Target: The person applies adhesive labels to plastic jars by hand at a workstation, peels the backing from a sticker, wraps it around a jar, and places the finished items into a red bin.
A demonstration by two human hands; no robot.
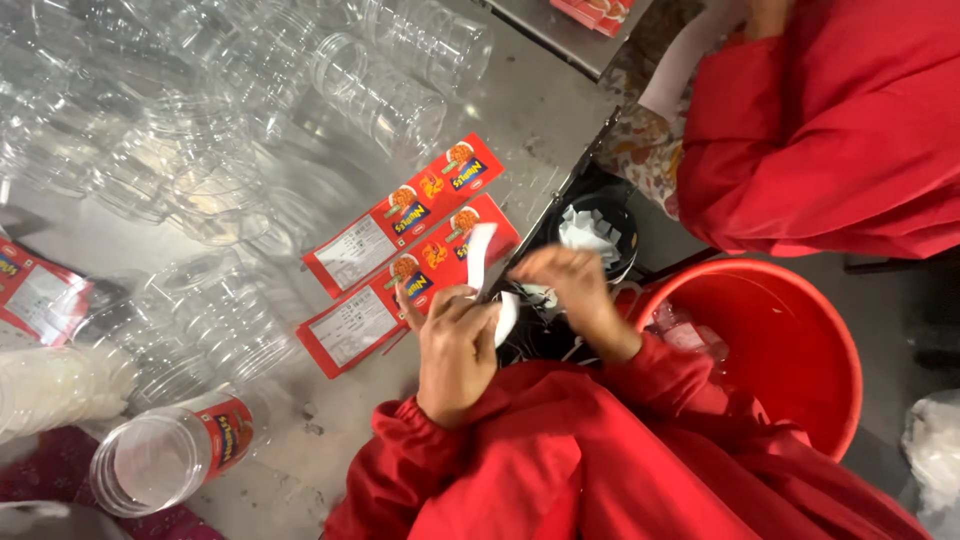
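Centre frame: left hand (455, 345) and right hand (578, 290) both pinch one white backing strip (482, 258), pulled taut between them to peel. Red labels (405, 228) lie flat just beside, within reach; clear jars (190, 330) crowd the upper left; red bucket (800, 350) sits lower right.

A narrow white backing strip (481, 256) curls upward from the fingers, bent at its middle — its lower end (506, 318) hangs loose. Under it, a red rectangular label (405, 285) lies flat on the grey worktop, printed side up
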